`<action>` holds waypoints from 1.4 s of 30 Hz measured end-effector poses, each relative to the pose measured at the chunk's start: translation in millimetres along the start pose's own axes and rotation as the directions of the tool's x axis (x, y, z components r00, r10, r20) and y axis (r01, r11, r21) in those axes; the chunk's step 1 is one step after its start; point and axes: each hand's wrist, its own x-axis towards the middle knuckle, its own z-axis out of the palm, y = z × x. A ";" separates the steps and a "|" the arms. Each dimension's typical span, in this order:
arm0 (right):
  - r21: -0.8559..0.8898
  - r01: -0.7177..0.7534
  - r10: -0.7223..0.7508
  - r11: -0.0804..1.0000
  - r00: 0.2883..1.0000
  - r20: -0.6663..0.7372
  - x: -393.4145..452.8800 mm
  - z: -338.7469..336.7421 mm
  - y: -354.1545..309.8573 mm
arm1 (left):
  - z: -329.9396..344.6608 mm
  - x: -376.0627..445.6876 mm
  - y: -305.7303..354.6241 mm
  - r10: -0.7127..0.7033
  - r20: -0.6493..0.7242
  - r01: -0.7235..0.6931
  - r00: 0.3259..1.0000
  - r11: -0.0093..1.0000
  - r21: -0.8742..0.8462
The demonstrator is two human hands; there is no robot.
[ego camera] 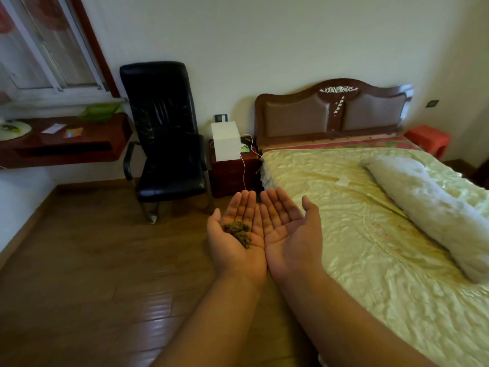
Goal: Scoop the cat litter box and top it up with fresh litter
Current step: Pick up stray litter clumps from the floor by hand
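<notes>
Both my hands are held out palm up, side by side and touching along their inner edges, above the wooden floor beside the bed. My left hand [232,250] lies flat with straight fingers and carries a small heap of dark brownish-green clumps [239,233] on its palm. My right hand [289,229] is flat too, fingers straight, thumb spread to the right, with nothing on it. No litter box, scoop or litter bag is in view.
A black office chair [166,133] stands against the wall ahead. A wooden nightstand [232,176] bearing a white box [225,140] sits next to the bed [370,234], which fills the right. A dark wooden desk [63,144] is at the left under the window.
</notes>
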 end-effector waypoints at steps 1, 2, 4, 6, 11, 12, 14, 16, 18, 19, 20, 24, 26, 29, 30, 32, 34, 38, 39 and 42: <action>0.002 0.008 -0.008 1.000 1.000 0.002 10.8 8.4 5.7 | 5.2 11.7 7.5 -0.004 0.008 0.004 1.000 1.000 0.007; 0.004 0.017 -0.017 1.000 1.000 0.005 21.0 16.4 11.3 | 9.7 23.2 14.7 -0.008 0.018 0.008 1.000 1.000 0.013; 0.010 0.040 -0.040 0.999 0.999 0.004 39.4 30.6 21.4 | 17.3 45.6 27.2 -0.017 0.034 0.016 0.999 1.000 0.025; 0.006 0.051 -0.051 0.999 0.999 0.002 56.1 43.3 28.8 | 24.2 65.2 36.5 -0.023 0.038 0.022 0.999 0.999 0.039; 0.009 0.053 -0.053 0.999 0.999 0.001 98.8 67.6 32.5 | 45.7 107.2 45.0 -0.027 0.034 0.025 0.999 0.998 0.063; 0.012 0.055 -0.055 0.998 0.999 0.001 109.6 70.8 31.4 | 49.8 117.8 44.0 -0.030 0.034 0.028 0.999 0.998 0.060; 0.016 0.051 -0.052 0.999 0.999 0.003 133.1 75.1 28.4 | 57.8 139.3 39.9 -0.033 0.034 0.030 0.999 0.998 0.059; 0.017 0.037 -0.037 0.999 0.999 0.007 158.9 77.1 24.9 | 66.0 161.1 34.6 -0.026 0.029 0.025 0.999 0.998 0.062; 0.004 0.010 -0.010 1.000 1.000 0.011 185.2 80.8 20.6 | 75.2 184.0 30.3 -0.006 0.017 0.005 1.000 0.998 0.056; -0.004 -0.009 0.009 1.000 1.000 0.016 197.7 83.9 18.4 | 79.9 194.9 28.6 0.008 0.009 -0.009 1.000 0.999 0.049; -0.011 -0.030 0.031 0.999 0.999 0.024 209.7 87.9 16.1 | 84.5 206.3 27.1 0.023 0.005 -0.024 1.000 0.999 0.044; -0.032 -0.120 0.121 0.992 0.991 0.062 260.0 103.3 10.2 | 103.1 250.1 24.2 0.090 0.002 -0.090 0.996 0.996 0.017; -0.057 -0.155 0.159 0.986 0.984 0.083 283.7 109.5 10.9 | 109.1 269.7 24.8 0.130 -0.010 -0.130 0.992 0.992 -0.002; -0.093 -0.197 0.206 0.976 0.974 0.098 312.7 115.2 17.6 | 111.8 293.7 27.0 0.178 -0.053 -0.179 0.983 0.984 -0.013; -0.099 -0.212 0.222 0.972 0.970 0.099 320.4 116.5 20.4 | 111.8 300.4 28.5 0.185 -0.061 -0.186 0.981 0.982 -0.016; -0.113 -0.240 0.252 0.964 0.962 0.106 334.8 118.6 26.3 | 111.7 314.5 32.0 0.188 -0.069 -0.190 0.980 0.981 -0.024; -0.114 -0.248 0.259 0.962 0.961 0.100 351.7 120.8 32.1 | 111.3 333.0 35.2 0.181 -0.079 -0.184 0.980 0.983 -0.027; -0.094 -0.231 0.238 0.968 0.969 0.069 388.8 129.4 45.9 | 112.5 376.3 43.5 0.157 -0.083 -0.158 0.984 0.987 -0.009; -0.091 -0.225 0.231 0.970 0.971 0.058 397.3 132.6 50.6 | 113.0 386.3 47.0 0.149 -0.080 -0.150 0.986 0.989 0.000; -0.085 -0.198 0.201 0.977 0.979 0.023 422.1 145.0 67.9 | 112.7 418.3 63.5 0.119 -0.067 -0.118 0.991 0.993 0.019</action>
